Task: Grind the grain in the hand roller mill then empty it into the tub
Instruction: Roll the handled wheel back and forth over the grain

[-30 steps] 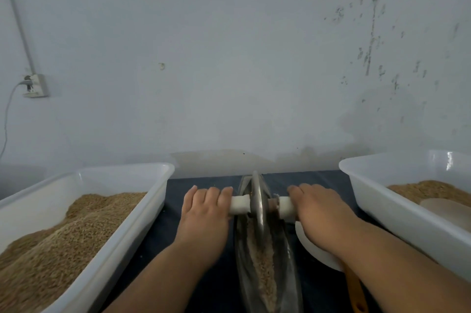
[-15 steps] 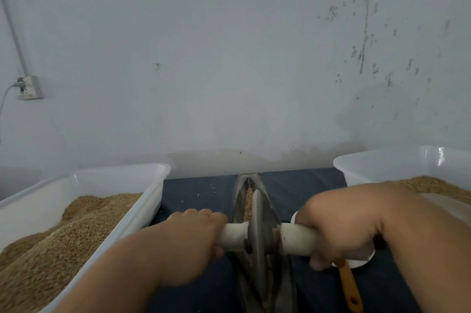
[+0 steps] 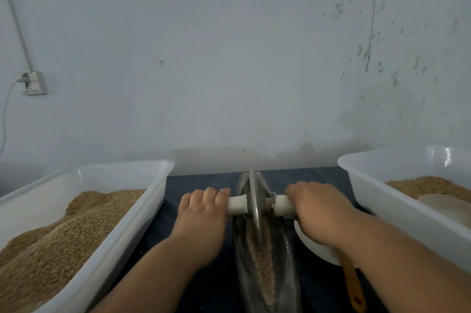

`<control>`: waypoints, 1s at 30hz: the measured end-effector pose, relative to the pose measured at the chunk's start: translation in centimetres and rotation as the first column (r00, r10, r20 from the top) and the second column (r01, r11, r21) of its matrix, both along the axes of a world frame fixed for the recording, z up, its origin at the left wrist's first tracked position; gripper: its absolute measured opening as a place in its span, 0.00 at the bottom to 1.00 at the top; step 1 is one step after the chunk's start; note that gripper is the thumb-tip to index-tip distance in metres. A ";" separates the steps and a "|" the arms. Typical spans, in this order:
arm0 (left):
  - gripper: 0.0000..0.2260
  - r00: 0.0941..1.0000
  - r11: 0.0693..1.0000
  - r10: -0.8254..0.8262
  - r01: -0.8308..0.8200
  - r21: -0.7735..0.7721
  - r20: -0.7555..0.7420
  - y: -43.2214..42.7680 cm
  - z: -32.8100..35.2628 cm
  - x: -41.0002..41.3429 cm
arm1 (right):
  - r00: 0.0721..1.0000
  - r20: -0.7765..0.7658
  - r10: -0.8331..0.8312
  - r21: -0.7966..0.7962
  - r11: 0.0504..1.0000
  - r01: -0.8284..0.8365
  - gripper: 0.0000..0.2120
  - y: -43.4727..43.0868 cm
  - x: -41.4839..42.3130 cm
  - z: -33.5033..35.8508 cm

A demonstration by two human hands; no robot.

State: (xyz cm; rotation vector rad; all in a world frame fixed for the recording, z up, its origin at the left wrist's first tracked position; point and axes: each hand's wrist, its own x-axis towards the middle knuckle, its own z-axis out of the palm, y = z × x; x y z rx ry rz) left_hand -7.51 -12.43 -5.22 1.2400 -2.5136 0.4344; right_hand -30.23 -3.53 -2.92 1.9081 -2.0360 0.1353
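1. Mill (image 3: 257, 226) sits on dark cloth (image 3: 198, 182) at 6 o'clock in view, between two white tubs.
2. Look: narrow boat-shaped metal trough (image 3: 286, 277) running 12 to 6 o'clock. A thin metal wheel (image 3: 254, 192) stands upright on edge in it. A white handle (image 3: 237, 206) goes through the hub, its ends pointing to 9 and 3 o'clock.
3. Wheel is at the trough's 12 o'clock end.
4. Grain (image 3: 262, 264), tan and part crushed, lies in a strip along the trough floor from the wheel toward 6 o'clock.
5. Left hand (image 3: 201, 215) grasps the 9 o'clock handle end, fingers curled over the top.
6. Right hand (image 3: 318, 213) grasps the 3 o'clock end the same way. Both forearms reach out from 6 o'clock.
7. Left tub (image 3: 142, 213) is at 9 o'clock of the mill, heaped with tan grain. Right tub (image 3: 382, 200) is at 3 o'clock with a lower tan pile.
8. White scoop (image 3: 314, 249) lies on the cloth under the right wrist, just beside the trough at its 3 o'clock. Its orange stem points to 6 o'clock.
9. Versus 0.5 s ago: the wheel was pulled back near the trough's middle, with hands close to the camera and forearms raised. Now it has rolled out to 12 o'clock and the arms are stretched.
10. Then grain showed beyond the wheel. Now it shows on the near side.
11. More of the scoop bowl is uncovered now. Same grasp on the handle. Tubs are unmoved.
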 end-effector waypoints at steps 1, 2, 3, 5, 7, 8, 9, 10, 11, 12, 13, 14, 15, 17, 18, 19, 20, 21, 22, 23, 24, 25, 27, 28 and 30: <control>0.22 0.999 1.000 -0.017 0.016 0.023 0.030 0.5 0.5 0.3 | 0.999 0.049 0.001 0.077 0.997 -0.005 0.08 0.4 -0.1 0.6; 0.21 0.997 0.998 -0.036 0.033 0.046 0.061 1.0 1.1 0.6 | 0.996 0.092 0.004 0.171 0.985 -0.019 0.07 0.9 -0.1 1.4; 0.19 0.994 0.996 -0.057 0.050 0.074 0.092 1.6 1.8 0.9 | 0.992 0.126 0.007 0.277 0.960 -0.042 0.08 1.4 -0.1 2.2; 0.16 0.982 0.983 -0.118 0.095 0.157 0.148 2.9 3.4 1.7 | 0.983 0.185 0.010 0.464 0.880 -0.097 0.10 2.7 0.4 4.2; 0.14 0.965 0.959 -0.189 0.142 0.243 0.182 4.2 4.8 2.6 | 0.966 0.257 -0.003 0.582 0.799 -0.152 0.10 4.0 0.9 5.9; 0.13 0.957 0.948 -0.219 0.163 0.273 0.190 4.7 5.3 3.0 | 0.956 0.292 -0.012 0.614 0.769 -0.178 0.09 4.6 1.0 6.6; 0.12 0.951 0.939 -0.241 0.179 0.293 0.193 5.0 5.6 3.3 | 0.950 0.313 -0.013 0.630 0.751 -0.197 0.10 5.1 1.2 7.1; 0.12 0.947 0.934 -0.256 0.190 0.303 0.195 5.2 5.8 3.5 | 0.948 0.319 -0.008 0.635 0.744 -0.207 0.10 5.4 1.3 7.3; 0.11 0.945 0.931 -0.263 0.195 0.310 0.196 5.2 5.9 3.6 | 0.950 0.311 -0.004 0.637 0.743 -0.205 0.10 5.5 1.5 7.4; 0.11 0.945 0.929 -0.266 0.198 0.314 0.191 5.1 5.8 3.5 | 0.956 0.293 -0.004 0.636 0.748 -0.191 0.10 5.4 1.6 7.3; 0.11 0.949 0.928 -0.262 0.199 0.314 0.175 4.8 5.5 3.4 | 0.962 0.271 -0.010 0.632 0.756 -0.170 0.10 5.1 1.6 7.0; 0.12 0.955 0.932 -0.254 0.199 0.302 0.152 4.3 5.2 3.1 | 0.968 0.251 -0.017 0.619 0.771 -0.148 0.10 4.7 1.6 6.5; 0.13 0.962 0.943 -0.237 0.195 0.270 0.132 3.7 4.6 2.8 | 0.972 0.233 -0.018 0.592 0.796 -0.128 0.10 4.2 1.5 5.9; 0.17 0.979 0.977 -0.171 0.155 0.146 0.107 2.3 3.0 1.7 | 0.979 0.204 -0.013 0.479 0.873 -0.088 0.08 3.0 1.1 4.3; 0.21 0.988 0.990 -0.121 0.113 0.083 0.093 1.5 2.1 1.1 | 0.983 0.183 -0.006 0.384 0.921 -0.066 0.07 2.3 0.9 3.4; 0.24 0.995 0.997 -0.066 0.063 0.036 0.076 0.8 1.2 0.6 | 0.990 0.138 0.008 0.262 0.964 -0.044 0.07 1.7 0.7 2.4; 0.26 0.998 1.000 -0.018 0.017 0.011 0.053 0.2 0.6 0.1 | 0.998 0.063 0.019 0.132 0.991 -0.027 0.07 1.0 0.6 1.4; 0.28 1.000 1.000 0.017 -0.017 0.007 0.023 -0.3 0.1 -0.2 | 1.000 -0.017 0.012 0.027 1.000 -0.012 0.09 0.4 0.7 0.5; 0.29 0.999 0.999 0.038 -0.038 0.020 -0.006 -0.7 -0.3 -0.4 | 0.998 -0.069 -0.007 -0.042 0.999 0.005 0.11 -0.1 0.8 -0.2; 0.30 0.999 0.998 0.048 -0.047 0.034 -0.026 -1.0 -0.5 -0.5 | 0.996 -0.085 -0.026 -0.081 0.997 0.019 0.13 -0.5 0.9 -0.7; 0.30 0.998 0.998 0.052 -0.051 0.034 -0.031 -1.1 -0.6 -0.6 | 0.996 -0.082 -0.036 -0.099 0.995 0.027 0.13 -0.7 1.0 -0.8; 0.29 0.999 0.999 0.050 -0.049 0.020 -0.022 -1.1 -0.6 -0.5 | 0.997 -0.071 -0.035 -0.099 0.995 0.028 0.13 -0.7 1.0 -0.8; 0.28 0.999 1.000 0.026 -0.027 0.011 0.019 -0.5 0.0 -0.2 | 0.999 -0.035 -0.015 -0.046 0.999 0.013 0.12 -0.3 0.7 -0.3; 0.27 0.999 0.999 0.006 -0.007 0.034 0.045 0.0 0.4 0.0 | 1.000 -0.002 0.001 0.009 1.000 -0.001 0.10 0.1 0.6 0.2; 0.23 0.994 0.993 -0.048 0.038 0.112 0.094 1.2 1.7 0.8 | 0.995 0.093 0.029 0.179 0.983 -0.045 0.11 1.1 0.6 1.8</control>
